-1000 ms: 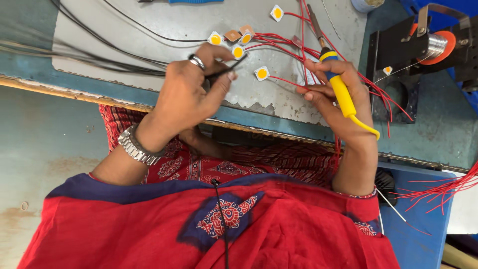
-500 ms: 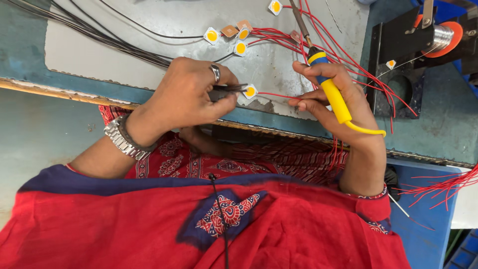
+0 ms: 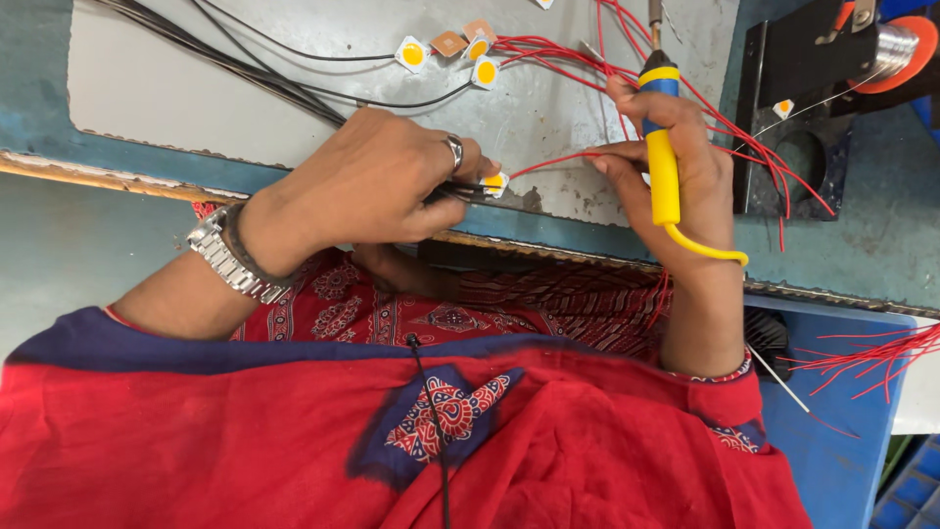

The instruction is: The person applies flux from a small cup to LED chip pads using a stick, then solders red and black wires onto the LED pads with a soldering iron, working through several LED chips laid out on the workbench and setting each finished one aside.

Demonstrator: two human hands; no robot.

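My left hand, with a ring and a metal watch, grips dark tweezers that pinch a small white square chip with a yellow centre near the front edge of the grey work plate. My right hand holds a yellow and blue soldering iron upright along the palm, and its fingertips pinch a red wire that runs to the chip.
Several more yellow-centred chips lie at the back of the plate with black cables and a bundle of red wires. A black stand with a solder spool sits at the right. Loose red wires lie over a blue bin.
Both hands have drawn closer to the plate's front edge. The tweezers now hold the chip there, and the red wire in my right hand meets it.
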